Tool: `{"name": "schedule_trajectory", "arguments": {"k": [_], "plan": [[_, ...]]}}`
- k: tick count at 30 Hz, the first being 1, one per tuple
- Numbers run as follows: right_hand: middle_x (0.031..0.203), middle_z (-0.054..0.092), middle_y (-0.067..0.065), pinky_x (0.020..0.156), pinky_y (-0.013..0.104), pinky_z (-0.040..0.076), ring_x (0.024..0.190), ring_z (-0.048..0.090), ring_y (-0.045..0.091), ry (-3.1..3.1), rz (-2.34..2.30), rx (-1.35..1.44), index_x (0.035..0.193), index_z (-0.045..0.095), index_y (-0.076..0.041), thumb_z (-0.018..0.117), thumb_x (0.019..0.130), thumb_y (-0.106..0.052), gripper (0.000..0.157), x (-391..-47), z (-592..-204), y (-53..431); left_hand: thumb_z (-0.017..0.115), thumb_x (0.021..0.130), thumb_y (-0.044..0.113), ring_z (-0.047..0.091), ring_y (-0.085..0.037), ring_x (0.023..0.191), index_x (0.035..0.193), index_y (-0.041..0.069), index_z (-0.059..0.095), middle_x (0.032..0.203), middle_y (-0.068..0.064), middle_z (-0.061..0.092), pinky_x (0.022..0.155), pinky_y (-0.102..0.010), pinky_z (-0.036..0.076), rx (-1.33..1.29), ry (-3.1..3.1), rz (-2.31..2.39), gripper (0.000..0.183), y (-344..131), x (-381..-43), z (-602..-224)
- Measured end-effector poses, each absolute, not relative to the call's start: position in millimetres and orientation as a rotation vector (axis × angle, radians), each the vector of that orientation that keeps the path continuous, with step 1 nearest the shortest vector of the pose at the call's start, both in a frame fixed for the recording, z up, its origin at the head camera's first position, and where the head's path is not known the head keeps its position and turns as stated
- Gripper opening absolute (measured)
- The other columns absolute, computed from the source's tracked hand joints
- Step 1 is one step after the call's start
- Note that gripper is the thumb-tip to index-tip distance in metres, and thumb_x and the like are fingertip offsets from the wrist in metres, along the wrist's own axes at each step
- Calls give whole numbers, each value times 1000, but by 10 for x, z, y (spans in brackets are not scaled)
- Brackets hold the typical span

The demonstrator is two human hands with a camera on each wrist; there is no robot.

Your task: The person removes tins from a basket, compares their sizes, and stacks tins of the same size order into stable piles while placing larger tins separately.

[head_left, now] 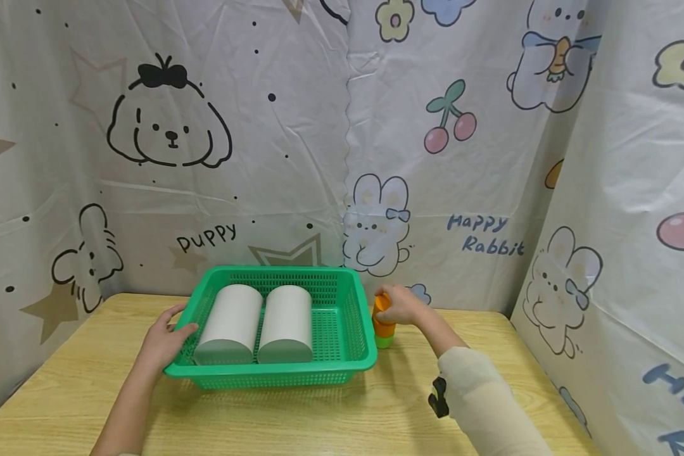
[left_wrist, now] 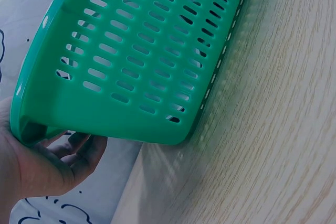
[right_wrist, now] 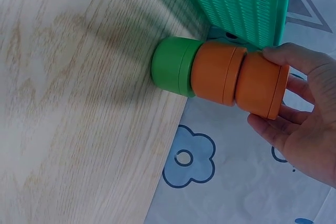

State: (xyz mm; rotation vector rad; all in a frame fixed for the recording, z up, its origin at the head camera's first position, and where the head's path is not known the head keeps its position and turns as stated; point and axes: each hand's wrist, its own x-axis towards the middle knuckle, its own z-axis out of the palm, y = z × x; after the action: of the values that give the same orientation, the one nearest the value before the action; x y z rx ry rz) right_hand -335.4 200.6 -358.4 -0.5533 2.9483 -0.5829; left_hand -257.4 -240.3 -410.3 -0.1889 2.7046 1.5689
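A green plastic basket (head_left: 342, 366) with slotted walls stands on the table, holding two smooth white cylinders (head_left: 234, 320) laid side by side. At its left end my left hand (head_left: 166, 339) grips the rim; the left wrist view shows the fingers (left_wrist: 86, 156) curled beneath the rim near a corner. Just right of the basket rises a stack of three small round lidded tubs: a green tub (right_wrist: 170, 66) at the bottom, an orange tub (right_wrist: 214, 72) in the middle and another orange tub (right_wrist: 258, 85) on top. My right hand (head_left: 400, 305) holds the top tub between thumb and fingers.
The wood-grain table (head_left: 251, 424) extends in front of the basket and to both sides. Close behind its far edge hangs a pale curtain (head_left: 296, 158) printed with cartoon animals, which also runs along the left and right sides.
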Motion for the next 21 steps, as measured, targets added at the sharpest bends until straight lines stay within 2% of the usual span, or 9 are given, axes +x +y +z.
{"name": "schedule_trajectory", "arguments": {"k": [15, 21], "plan": [[113, 58, 16, 75, 35, 47, 93, 53, 24, 2943, -612, -515, 126, 54, -1, 70, 81, -17, 50, -3347, -3602, 2005, 44, 98, 32, 43, -50, 120, 150, 3, 10, 140, -38, 31, 76, -38, 49, -176, 2703, 1581, 69, -2405, -2570, -4095], [122, 52, 20, 79, 39, 47, 101, 52, 28, 2938, -617, -497, 127, 54, -3, 70, 81, -21, 52, -3325, -3604, 2014, 44, 98, 32, 44, -50, 119, 150, 3, 10, 141, -38, 29, 76, -39, 49, -178, 2690, 1589, 69, -2410, -2576, -4111]]}}
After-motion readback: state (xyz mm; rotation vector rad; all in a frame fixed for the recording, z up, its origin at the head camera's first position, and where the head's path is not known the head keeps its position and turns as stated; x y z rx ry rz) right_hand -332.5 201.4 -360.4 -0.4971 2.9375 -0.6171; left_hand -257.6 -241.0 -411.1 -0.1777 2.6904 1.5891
